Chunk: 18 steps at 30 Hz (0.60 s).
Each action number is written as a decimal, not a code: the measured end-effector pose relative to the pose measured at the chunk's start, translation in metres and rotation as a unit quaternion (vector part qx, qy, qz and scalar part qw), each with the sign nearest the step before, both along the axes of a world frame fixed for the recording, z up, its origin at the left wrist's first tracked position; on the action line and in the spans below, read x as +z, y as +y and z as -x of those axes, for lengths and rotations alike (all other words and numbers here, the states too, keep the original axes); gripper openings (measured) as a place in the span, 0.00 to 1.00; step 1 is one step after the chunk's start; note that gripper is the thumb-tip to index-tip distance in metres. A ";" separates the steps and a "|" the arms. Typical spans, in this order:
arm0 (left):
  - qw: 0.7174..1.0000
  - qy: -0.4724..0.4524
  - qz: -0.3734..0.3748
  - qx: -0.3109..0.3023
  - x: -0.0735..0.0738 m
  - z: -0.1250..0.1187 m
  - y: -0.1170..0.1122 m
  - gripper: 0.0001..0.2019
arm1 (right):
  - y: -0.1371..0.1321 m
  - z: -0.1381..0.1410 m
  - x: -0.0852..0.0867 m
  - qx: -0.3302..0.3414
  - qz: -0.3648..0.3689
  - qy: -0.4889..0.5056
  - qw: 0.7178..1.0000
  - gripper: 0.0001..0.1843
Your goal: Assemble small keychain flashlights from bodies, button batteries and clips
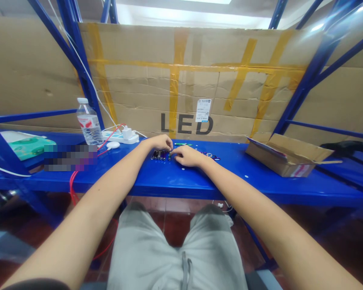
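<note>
My left hand is bent over the far ends of a row of small, slim, dark pen-like things on the blue shelf. Its fingers are curled, and what they hold is hidden. My right hand lies just right of the row, with thumb and fingertips drawn together at the last slim piece. That piece shows a touch of green and is too small to name surely. Behind the right hand lies a thin green pen-like thing. Several purple and dark looped pieces lie beyond the right wrist, partly covered.
On the blue shelf, an open cardboard box stands right. At left are a water bottle, a white power strip, red cables and a green packet. A large cardboard panel closes off the back between blue posts.
</note>
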State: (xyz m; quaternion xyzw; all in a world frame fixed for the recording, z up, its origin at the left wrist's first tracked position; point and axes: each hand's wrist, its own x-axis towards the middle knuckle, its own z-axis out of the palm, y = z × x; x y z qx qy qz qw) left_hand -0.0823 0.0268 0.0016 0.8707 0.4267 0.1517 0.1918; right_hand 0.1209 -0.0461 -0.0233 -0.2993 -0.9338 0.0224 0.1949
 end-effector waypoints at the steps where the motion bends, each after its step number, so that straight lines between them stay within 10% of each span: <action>1: 1.000 -0.003 -0.001 0.000 0.000 0.000 0.000 0.09 | -0.001 -0.001 0.001 -0.005 -0.001 0.004 1.000 0.20; 18: 0.996 0.040 0.029 -0.070 0.010 -0.016 -0.019 0.08 | -0.003 -0.009 0.009 -0.014 0.081 0.010 0.997 0.22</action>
